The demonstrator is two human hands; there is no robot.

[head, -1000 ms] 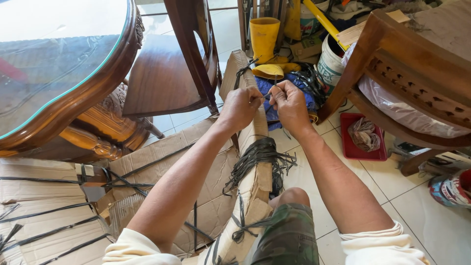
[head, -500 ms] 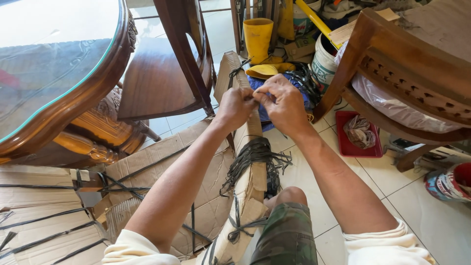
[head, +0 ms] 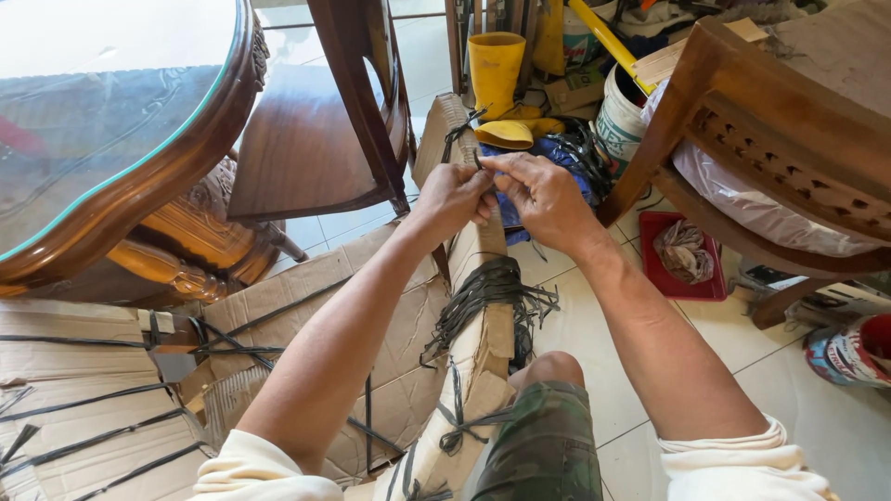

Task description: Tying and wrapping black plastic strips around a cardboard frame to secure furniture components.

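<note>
Head view: both hands meet on the cardboard-wrapped leg (head: 483, 306).
Left hand (head: 457, 197): closed grip pinching the black strap (head: 469, 125).
Right hand (head: 543, 195): fingers closed on same strap.
Advice: keep tension even, knot flat on cardboard.

The cardboard (head: 371, 315) is matt, rough paper, bound with thin black plastic straps (head: 487, 292). The chair (head: 316, 139) is smooth, glossy wood; the floor (head: 742, 343) is glazed tile.

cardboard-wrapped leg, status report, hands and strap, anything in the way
Left hand and right hand both pinching black strap at top of cardboard-wrapped leg. Loose strap bundle lower down. Wooden chair close left.
</note>
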